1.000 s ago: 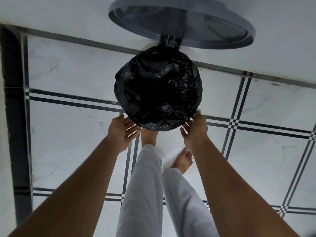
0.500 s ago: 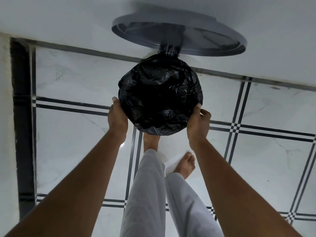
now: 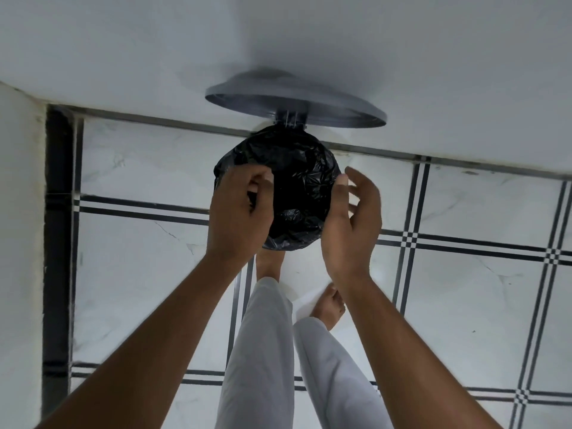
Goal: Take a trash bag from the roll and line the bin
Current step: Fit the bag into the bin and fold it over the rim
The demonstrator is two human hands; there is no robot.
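White marble floor tiles [image 3: 139, 267] with black line borders, white wall [image 3: 278, 35], white trousers [image 3: 260, 360], bare feet [image 3: 328, 308]

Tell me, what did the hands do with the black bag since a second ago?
Both hands climbed from the bin's near edge up its sides. The left hand now curls its fingers over the black bag at the rim, seemingly pinching it. The right hand has come off the rim, fingers spread beside it. The bag stays over the bin, and the lid stays open.

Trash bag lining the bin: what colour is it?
Black and glossy, the trash bag shows in the head view.
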